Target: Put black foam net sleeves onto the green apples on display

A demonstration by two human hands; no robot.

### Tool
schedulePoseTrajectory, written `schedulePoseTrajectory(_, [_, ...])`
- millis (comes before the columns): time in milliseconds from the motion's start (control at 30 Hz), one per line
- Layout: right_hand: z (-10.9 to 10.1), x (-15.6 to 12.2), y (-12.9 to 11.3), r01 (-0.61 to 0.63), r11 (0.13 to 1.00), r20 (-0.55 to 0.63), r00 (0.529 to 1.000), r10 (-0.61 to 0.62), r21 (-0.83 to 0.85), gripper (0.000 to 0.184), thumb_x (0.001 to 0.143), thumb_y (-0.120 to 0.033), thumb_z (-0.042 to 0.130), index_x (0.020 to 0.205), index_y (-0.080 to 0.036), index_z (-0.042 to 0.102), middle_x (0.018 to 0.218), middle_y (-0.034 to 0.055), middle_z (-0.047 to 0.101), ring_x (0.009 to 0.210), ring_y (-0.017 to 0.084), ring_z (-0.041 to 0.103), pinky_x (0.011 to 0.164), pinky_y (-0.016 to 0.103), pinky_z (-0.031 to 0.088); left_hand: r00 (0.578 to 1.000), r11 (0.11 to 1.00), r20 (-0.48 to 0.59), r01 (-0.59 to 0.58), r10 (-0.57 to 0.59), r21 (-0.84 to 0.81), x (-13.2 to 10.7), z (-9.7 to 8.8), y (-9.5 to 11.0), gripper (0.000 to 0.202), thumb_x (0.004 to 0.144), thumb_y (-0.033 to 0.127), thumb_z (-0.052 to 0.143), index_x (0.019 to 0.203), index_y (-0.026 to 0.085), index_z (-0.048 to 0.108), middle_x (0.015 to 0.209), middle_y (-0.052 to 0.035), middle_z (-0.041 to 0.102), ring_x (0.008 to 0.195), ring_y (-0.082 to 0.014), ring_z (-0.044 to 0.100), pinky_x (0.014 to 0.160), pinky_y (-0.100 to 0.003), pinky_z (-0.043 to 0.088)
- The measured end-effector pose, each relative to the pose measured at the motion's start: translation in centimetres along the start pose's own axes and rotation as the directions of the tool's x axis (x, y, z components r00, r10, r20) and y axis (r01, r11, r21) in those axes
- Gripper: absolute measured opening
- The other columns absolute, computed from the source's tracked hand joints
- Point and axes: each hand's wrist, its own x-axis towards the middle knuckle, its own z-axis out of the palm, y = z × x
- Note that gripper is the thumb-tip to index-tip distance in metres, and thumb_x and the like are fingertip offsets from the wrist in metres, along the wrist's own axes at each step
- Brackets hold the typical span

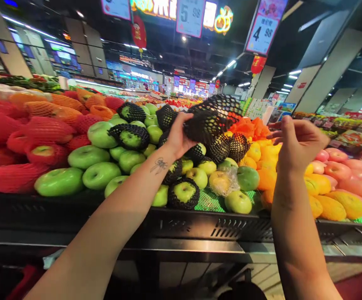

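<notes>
My left hand (180, 135) is closed round a bunched black foam fruit net (212, 118), held above the heap of green apples (127, 161). Light shows through the net's mesh at its far end; whether fruit sits inside its dark near part, I cannot tell. Below the hand, one apple in a black net sleeve (184, 193) lies at the tray's front edge. To the right, my right hand (301, 139) is raised over the yellow-orange fruit (267, 179), fingers loosely bent and apart from the thumb, with nothing visible in it. Its edge is slightly blurred.
Fruit in red foam nets (46, 131) fills the left side. Pink apples (353, 175) lie at the right. A bag-wrapped yellow fruit (220, 182) rests near the front. The black tray rim (199, 225) runs across, and price signs (264, 31) hang overhead.
</notes>
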Motion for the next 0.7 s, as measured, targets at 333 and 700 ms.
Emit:
schedulePoseTrajectory(333, [-12.6,-11.9,-5.1,-0.179,0.625,0.295,0.762,0.577,-0.76,0.04,0.093,-0.053,0.054,0.099,-0.02,0.075,0.064,0.004,0.067,0.056,0.02,0.059,0.051,0.031,0.038,0.99,0.994,-0.134,-0.046,0.033,-0.096,-1.3,1.6,2.0,0.03,0.091,0.046,0.047,0.092,0.024,0.067,0.095,0.0033,0.077,0.116,-0.0225,0.06,0.075,-0.026,0.056])
schedulePoseTrajectory(700, [-10.3,-13.6,-1.6,-0.034,0.717,0.53,0.649,0.546,-0.697,0.045,0.096,-0.041,0.043,0.066,-0.017,0.065,0.055,0.0035,0.058,0.05,0.016,0.048,0.052,0.029,0.029,0.994,0.997,-0.095,-0.061,0.056,-0.054,-0.9,0.8,1.6,0.027,0.087,0.046,0.05,0.089,0.028,0.07,0.092,0.0064,0.077,0.122,-0.0266,0.056,0.083,-0.036,0.055])
